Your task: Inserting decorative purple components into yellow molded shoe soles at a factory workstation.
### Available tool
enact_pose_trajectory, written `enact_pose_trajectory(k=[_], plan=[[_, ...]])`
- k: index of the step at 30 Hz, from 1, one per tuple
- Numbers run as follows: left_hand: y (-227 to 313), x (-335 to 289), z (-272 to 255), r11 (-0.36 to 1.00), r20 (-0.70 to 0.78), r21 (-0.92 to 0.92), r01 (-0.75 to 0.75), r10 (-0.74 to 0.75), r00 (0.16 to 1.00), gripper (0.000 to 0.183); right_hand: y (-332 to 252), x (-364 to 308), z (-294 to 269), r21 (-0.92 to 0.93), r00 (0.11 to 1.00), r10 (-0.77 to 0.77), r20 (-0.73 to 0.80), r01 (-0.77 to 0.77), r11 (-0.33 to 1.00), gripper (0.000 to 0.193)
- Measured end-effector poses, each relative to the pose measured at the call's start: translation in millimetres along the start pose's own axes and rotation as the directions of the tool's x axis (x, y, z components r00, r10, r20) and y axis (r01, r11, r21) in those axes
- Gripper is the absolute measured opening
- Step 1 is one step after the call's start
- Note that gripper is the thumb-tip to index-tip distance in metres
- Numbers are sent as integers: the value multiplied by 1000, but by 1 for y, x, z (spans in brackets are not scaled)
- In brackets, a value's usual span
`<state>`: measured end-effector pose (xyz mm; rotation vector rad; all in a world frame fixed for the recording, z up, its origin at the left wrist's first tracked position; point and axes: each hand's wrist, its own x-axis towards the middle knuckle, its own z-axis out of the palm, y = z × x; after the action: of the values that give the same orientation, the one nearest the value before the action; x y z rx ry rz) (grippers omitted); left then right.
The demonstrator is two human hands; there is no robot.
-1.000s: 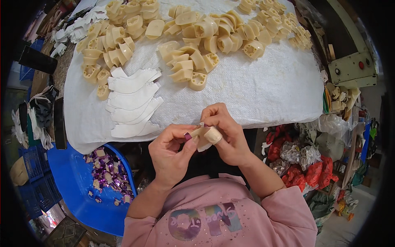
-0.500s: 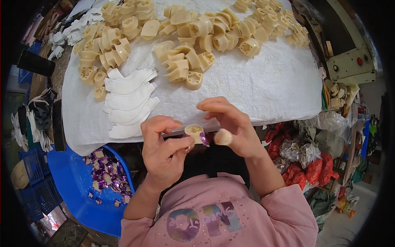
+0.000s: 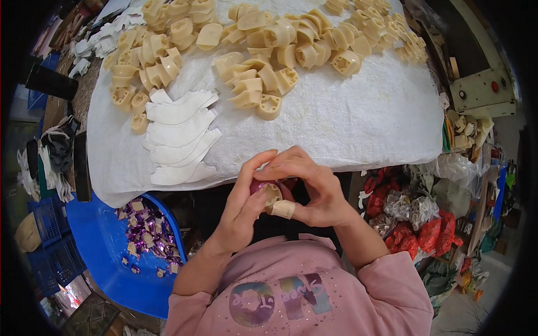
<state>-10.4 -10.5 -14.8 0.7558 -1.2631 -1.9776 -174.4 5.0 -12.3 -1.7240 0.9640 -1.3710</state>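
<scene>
Close in front of my body, both hands are closed round a small shoe heel (image 3: 271,193). It is beige with a hollow, moulded end, and shiny purple covering shows on its side. My left hand (image 3: 242,208) grips it with the thumb lying over the near side. My right hand (image 3: 318,190) curls over the top from the other side, its thumb pressed to the heel's edge. A beige wrap (image 3: 283,209) covers the tip of that thumb. The fingers hide much of the heel.
A white woven sheet (image 3: 336,123) covers the table, bearing many bare beige heels (image 3: 269,106) and a fan of white cut pieces (image 3: 182,140). At lower left, a blue basin (image 3: 101,246) holds purple-covered pieces (image 3: 148,238). Red plastic bags (image 3: 428,232) lie at right.
My right hand has come in from the right and closed on the heel. The left hand has moved right and turned the heel, so its hollow end now faces nearer my body.
</scene>
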Motion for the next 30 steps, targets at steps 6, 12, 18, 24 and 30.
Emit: enact_pose_trajectory(k=[6, 12, 18, 24, 30], plan=[[-9, -10, 0, 998, -80, 47, -36, 40, 996, 57, 1, -8, 11, 76, 975, 211, -65, -206, 976, 34], [-12, -1, 24, 976, -202, 43, -212, 216, 955, 83, -3, 11, 4, 492, 812, 495, 308, -581, 648, 14], [-11, -5, 18, 883, -65, 349, -314, 357, 932, 72, 10, -8, 20, 454, 942, 288, 173, -335, 825, 18], [-4, -1, 20, 939, -310, 251, -236, 309, 899, 51, 7, -18, 34, 430, 960, 276, 38, -265, 863, 39], [-8, 0, 25, 894, -316, 351, -279, 393, 864, 41, 6, -12, 40, 278, 993, 97, -73, -74, 958, 34]])
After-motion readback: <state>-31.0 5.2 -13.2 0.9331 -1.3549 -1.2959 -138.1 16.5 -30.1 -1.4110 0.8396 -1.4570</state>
